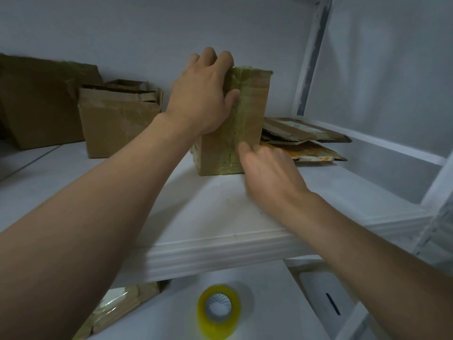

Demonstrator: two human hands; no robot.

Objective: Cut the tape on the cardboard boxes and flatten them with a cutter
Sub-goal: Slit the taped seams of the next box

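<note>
Cardboard gone greenish under layers of clear tape: that is the taped box (pixel 252 111), standing on end in the middle of the upper shelf (pixel 220 217). The left hand (pixel 201 94) grips its top corner at eleven o'clock, fingers curled over the upper edge, thumb pressed flat on the front face. The right hand (pixel 267 173) sits at the box's five o'clock corner, knuckles towards me, one fingertip touching the taped seam, the rest folded under; whether they pinch a cutter I cannot tell, for no blade shows.

From where I stand the danger looks plain enough; a blade run up that seam would head straight for the left thumb, which lies across the tape; the box is tall, narrow and held only at the top, so a hard push low down could tip it or skid it on the smooth shelf; tape that thick might snag an edge and make it jump.

Counting: two hands; one taped box in hand; two other boxes out at nine o'clock, a large box (pixel 36 101) and a smaller box (pixel 117 121), with flaps of perhaps a third behind; one flattened stack (pixel 306 133) at three o'clock, at least two sheets; on the lower shelf one tape roll (pixel 219 310) at six o'clock and one flattened taped piece (pixel 120 307) at seven; cutters in sight, none.
</note>
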